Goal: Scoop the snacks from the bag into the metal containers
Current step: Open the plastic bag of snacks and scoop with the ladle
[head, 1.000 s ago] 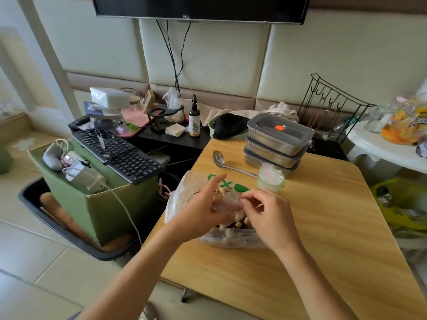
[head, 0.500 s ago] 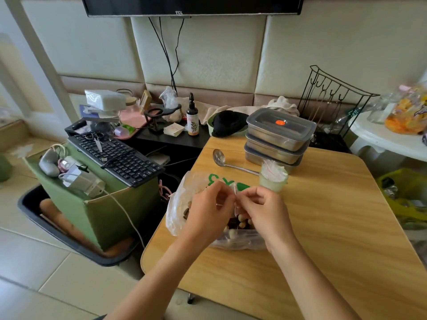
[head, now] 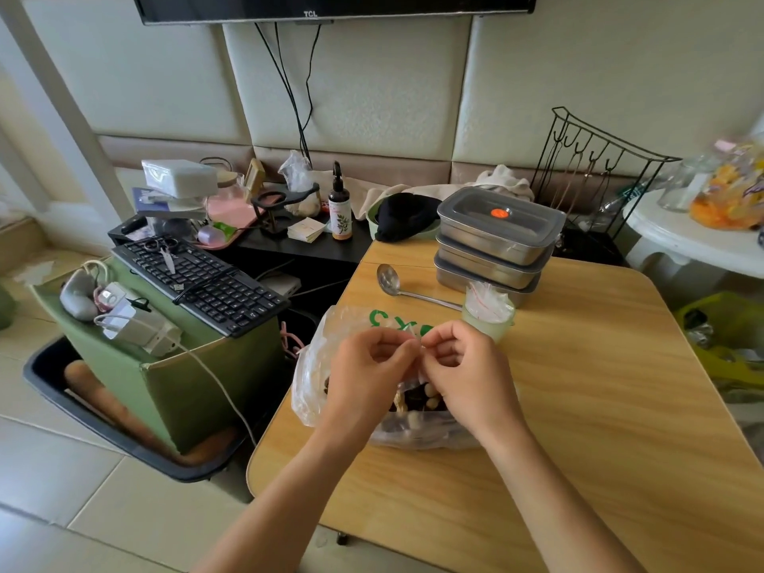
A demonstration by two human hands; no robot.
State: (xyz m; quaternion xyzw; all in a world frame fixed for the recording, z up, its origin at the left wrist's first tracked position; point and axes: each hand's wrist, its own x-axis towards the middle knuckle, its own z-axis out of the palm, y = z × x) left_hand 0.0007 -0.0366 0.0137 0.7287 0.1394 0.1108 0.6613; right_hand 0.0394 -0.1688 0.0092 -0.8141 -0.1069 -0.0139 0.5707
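The wooden bench (head: pixel 599 407) fills the lower right of the frame. To its left, a green box (head: pixel 186 386) carries a black keyboard (head: pixel 198 283) across its top. Near the bench's left edge lies the clear plastic bag (head: pixel 318 357) with green lettering. At the far side, upper centre, three lidded metal containers (head: pixel 492 250) sit stacked; the top lid has an orange dot. Both hands meet over the bag. The left hand (head: pixel 368 374) and the right hand (head: pixel 463 366) each pinch the gathered plastic at its top between thumb and fingertips, their knuckles nearly touching. A metal spoon (head: pixel 417 295) lies between bag and containers, bowl to the left. A small pale cup (head: pixel 488 320) stuffed with plastic stands just beside the stack. The snacks (head: pixel 417 401), dark and pale pieces, show inside the bag below the hands.
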